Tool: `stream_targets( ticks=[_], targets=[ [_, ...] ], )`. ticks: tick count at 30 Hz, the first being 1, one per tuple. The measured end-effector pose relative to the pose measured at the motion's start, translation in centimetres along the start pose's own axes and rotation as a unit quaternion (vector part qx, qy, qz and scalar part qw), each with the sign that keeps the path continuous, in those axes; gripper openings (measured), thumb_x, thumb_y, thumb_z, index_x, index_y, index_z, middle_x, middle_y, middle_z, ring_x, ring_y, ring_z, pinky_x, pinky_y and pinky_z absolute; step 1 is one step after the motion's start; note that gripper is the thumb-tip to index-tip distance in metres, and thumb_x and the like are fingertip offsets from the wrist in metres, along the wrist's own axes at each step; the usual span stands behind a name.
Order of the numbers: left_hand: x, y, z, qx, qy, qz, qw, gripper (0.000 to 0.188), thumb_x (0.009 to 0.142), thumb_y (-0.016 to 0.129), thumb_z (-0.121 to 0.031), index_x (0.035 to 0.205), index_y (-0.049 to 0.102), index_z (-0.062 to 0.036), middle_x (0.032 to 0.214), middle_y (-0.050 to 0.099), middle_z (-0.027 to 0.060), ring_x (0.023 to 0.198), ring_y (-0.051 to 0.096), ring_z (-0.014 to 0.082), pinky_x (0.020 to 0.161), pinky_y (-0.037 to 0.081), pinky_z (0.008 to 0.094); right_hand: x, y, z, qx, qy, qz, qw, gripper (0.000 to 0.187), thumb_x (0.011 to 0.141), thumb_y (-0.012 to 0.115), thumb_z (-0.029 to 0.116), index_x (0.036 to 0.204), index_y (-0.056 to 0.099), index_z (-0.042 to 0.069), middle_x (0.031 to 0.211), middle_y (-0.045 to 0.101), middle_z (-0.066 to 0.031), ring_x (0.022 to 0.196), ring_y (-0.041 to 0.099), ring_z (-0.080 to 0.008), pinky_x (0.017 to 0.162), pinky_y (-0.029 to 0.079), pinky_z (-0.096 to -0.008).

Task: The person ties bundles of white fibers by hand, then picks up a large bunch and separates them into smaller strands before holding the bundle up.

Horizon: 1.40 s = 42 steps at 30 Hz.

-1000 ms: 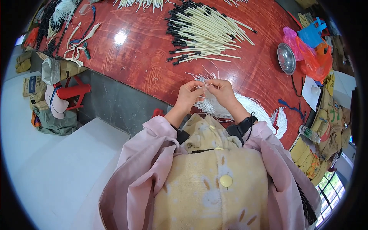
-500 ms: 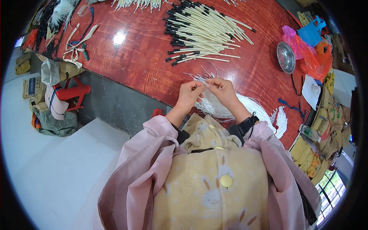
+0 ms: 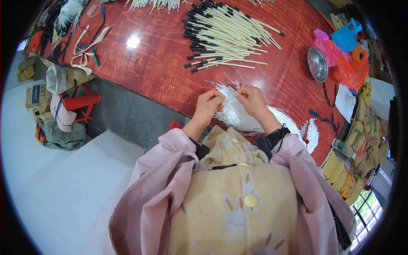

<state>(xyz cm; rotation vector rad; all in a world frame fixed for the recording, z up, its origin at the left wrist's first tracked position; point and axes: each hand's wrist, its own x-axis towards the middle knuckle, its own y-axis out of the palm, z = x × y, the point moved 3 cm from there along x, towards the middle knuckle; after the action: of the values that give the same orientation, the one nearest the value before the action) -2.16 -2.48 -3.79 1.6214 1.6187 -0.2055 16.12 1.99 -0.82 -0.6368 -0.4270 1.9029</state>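
Fingertips (image 3: 219, 100) of my left hand (image 3: 208, 104) are drawn together in a pinch, and thumb and forefinger of my right hand (image 3: 253, 102) meet likewise, the two hands just apart; whether a single fine strand is caught in either, I cannot tell. Below and between them lies the bundle of white strands (image 3: 236, 111), its frayed end under my fingers and its body running off to the right beneath my right forearm. I'd expect it to be light, limp and rather slippery, single strands slipping or tangling easily, so I'd hold one near its tip, and the whole bundle around its gathered body. It rests on the red table (image 3: 144, 63). Beyond my hands, pale sticks (image 3: 233, 36) with black ends lie heaped; farther right are a metal bowl (image 3: 318, 64) and a blue plastic bag (image 3: 345, 37).
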Motion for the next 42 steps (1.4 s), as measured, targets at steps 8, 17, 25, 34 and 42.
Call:
stream_targets(
  ticks=[8,17,25,34,42],
  targets=[
    [-0.9,1.0,-0.9,-0.050,0.027,-0.013,0.998,0.012,0.084,0.065,-0.003,0.096,0.060,-0.0023,0.082,0.064,0.0059,0.072,0.065,0.0129,0.061,0.054,0.0239,-0.6,-1.6,0.6,-0.020,-0.036,-0.110,0.993,0.015,0.079,0.071,0.012,0.090,0.069,0.002,0.081,0.064,-0.0098,0.071,0.058,-0.0202,0.065,0.046,-0.0310],
    [-0.4,0.7,-0.3,-0.029,0.012,0.006,1.000,0.008,0.086,0.063,-0.002,0.092,0.058,-0.0022,0.084,0.066,0.0076,0.074,0.068,0.0147,0.061,0.054,0.0227,-1.4,0.8,3.4,-0.009,-0.078,-0.094,0.992,0.025,0.076,0.073,0.013,0.099,0.069,0.005,0.085,0.065,-0.0082,0.077,0.058,-0.0216,0.067,0.046,-0.0325],
    [-0.2,1.2,-0.5,0.006,0.060,0.030,0.998,0.021,0.085,0.064,0.001,0.102,0.052,-0.0005,0.080,0.063,0.0058,0.069,0.067,0.0144,0.058,0.053,0.0224,-1.0,1.3,2.3,0.048,-0.029,-0.058,0.997,0.018,0.075,0.073,0.012,0.091,0.070,0.004,0.082,0.065,-0.0082,0.077,0.060,-0.0214,0.067,0.046,-0.0329],
    [-0.3,1.6,-1.2,0.117,0.098,0.028,0.988,0.038,0.082,0.066,0.002,0.113,0.044,0.0021,0.078,0.062,0.0067,0.066,0.066,0.0150,0.055,0.053,0.0236,-0.4,1.4,1.7,0.112,0.007,-0.022,0.993,0.010,0.074,0.071,0.010,0.078,0.067,0.002,0.075,0.063,-0.0043,0.071,0.056,-0.0127,0.065,0.042,-0.0280],
    [-0.1,0.9,-0.7,0.088,0.096,0.019,0.991,0.039,0.079,0.067,0.002,0.112,0.045,0.0021,0.075,0.064,0.0070,0.064,0.065,0.0141,0.054,0.050,0.0229,0.2,1.4,2.9,0.027,-0.009,-0.010,1.000,0.009,0.071,0.067,0.008,0.076,0.066,0.001,0.072,0.065,-0.0120,0.067,0.063,-0.0223,0.062,0.048,-0.0341]
  ],
)
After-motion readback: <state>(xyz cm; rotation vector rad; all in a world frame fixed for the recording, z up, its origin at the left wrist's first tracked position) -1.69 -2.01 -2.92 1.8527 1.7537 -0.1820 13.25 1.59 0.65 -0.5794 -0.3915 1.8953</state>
